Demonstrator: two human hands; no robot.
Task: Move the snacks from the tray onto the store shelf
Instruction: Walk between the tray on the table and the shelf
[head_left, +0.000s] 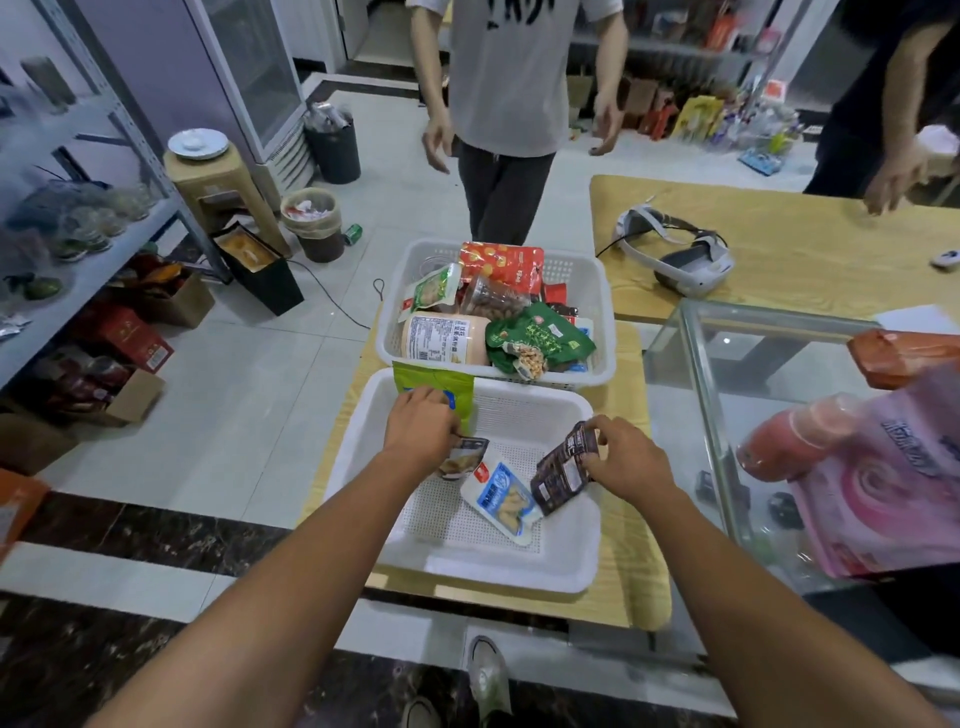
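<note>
Near white tray almost emptied, far white basket packed with snacks.
In the near tray: green pouch upright against its far-left wall, white-and-blue packet flat at its centre, dark packet tilted just right of it, small dark packet left of it. Far basket touches the near tray's far rim, holding red bag, green bag, beige tube.

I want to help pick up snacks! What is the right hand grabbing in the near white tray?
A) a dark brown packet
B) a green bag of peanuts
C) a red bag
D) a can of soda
A: the right hand pinches the dark brown packet in the near tray, beside the white and blue packet.
</note>
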